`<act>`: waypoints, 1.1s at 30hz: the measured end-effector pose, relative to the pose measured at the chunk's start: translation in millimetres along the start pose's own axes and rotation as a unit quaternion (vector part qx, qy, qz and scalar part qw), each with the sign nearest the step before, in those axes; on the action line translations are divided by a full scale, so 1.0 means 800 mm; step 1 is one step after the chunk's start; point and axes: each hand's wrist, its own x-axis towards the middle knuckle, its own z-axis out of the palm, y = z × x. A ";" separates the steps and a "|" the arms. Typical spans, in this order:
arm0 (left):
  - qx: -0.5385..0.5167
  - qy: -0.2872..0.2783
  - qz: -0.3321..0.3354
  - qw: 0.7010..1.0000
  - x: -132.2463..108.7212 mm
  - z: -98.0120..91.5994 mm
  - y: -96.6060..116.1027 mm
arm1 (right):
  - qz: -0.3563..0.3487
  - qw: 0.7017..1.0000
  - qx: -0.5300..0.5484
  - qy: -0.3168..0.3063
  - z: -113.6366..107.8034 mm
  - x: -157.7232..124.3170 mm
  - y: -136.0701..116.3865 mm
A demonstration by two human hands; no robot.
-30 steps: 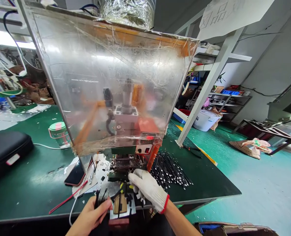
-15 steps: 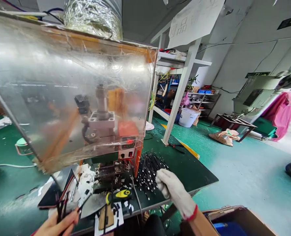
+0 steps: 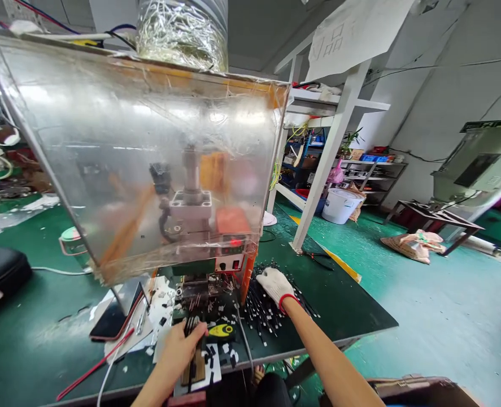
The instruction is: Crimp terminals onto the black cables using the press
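Note:
My bare left hand (image 3: 178,346) is closed on several thin black cables (image 3: 190,325), held upright in front of the machine's lower fixture (image 3: 194,292). My right hand (image 3: 275,285), in a white knitted glove with a red cuff, is at the pile of black cables (image 3: 261,316) with light-coloured ends, right of the machine. Its fingers are curled down onto the cables, and their tips are hidden. Beside my left hand lies a yellow-and-black handle (image 3: 221,332), whose blade is mostly covered. A brown board (image 3: 198,367) with black scraps sits below that hand.
A cloudy clear shield (image 3: 148,147) hangs over the machine, with an orange post (image 3: 247,274) at its right. Left on the green table (image 3: 34,333) lie a phone (image 3: 117,316), a red stick (image 3: 95,364) and a black case (image 3: 2,277). Pliers (image 3: 320,260) lie near the shelf leg.
My left hand has moved right and up with its cables, towards the fixture. My right hand has moved forward from the pile's near right edge onto the pile. The view has turned left.

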 end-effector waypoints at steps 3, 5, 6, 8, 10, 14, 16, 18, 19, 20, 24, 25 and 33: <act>-0.025 -0.025 -0.020 0.999 -0.007 -0.001 -0.005 | -0.002 0.996 0.086 0.017 -0.007 -0.012 0.009; -0.038 -0.039 -0.029 0.998 -0.015 -0.006 -0.008 | 0.017 0.977 0.211 0.018 -0.014 -0.022 0.013; -0.043 -0.044 -0.031 0.998 -0.020 -0.010 -0.008 | 0.028 0.958 0.284 0.015 -0.018 -0.027 0.014; -0.050 -0.045 -0.033 0.997 -0.030 -0.022 -0.009 | 0.040 0.912 0.407 0.004 -0.025 -0.039 0.016; -0.066 -0.025 -0.036 0.997 -0.037 -0.037 -0.011 | 0.039 0.876 0.481 -0.018 -0.028 -0.059 0.016; -0.101 0.024 -0.057 0.993 -0.043 -0.064 -0.022 | 0.003 0.864 0.482 -0.144 -0.003 -0.115 -0.004; -0.107 0.028 -0.059 0.992 -0.044 -0.070 -0.027 | -0.012 0.872 0.443 -0.208 0.025 -0.139 -0.027; -0.119 0.031 -0.042 0.992 -0.045 -0.070 -0.030 | -0.003 0.882 0.404 -0.244 0.056 -0.149 -0.054; -0.124 0.032 -0.034 0.991 -0.046 -0.069 -0.032 | 0.007 0.886 0.390 -0.250 0.070 -0.150 -0.067; -0.127 0.033 -0.030 0.991 -0.047 -0.069 -0.033 | 0.018 0.889 0.382 -0.251 0.082 -0.147 -0.079; -0.114 0.043 -0.049 0.991 -0.051 -0.074 -0.035 | 0.023 0.881 0.408 -0.239 0.112 -0.129 -0.106; -0.111 0.050 -0.052 0.991 -0.053 -0.077 -0.035 | 0.021 0.877 0.418 -0.238 0.116 -0.125 -0.108; -0.087 0.089 -0.047 0.991 -0.058 -0.085 -0.034 | 0.034 0.862 0.449 -0.232 0.133 -0.111 -0.108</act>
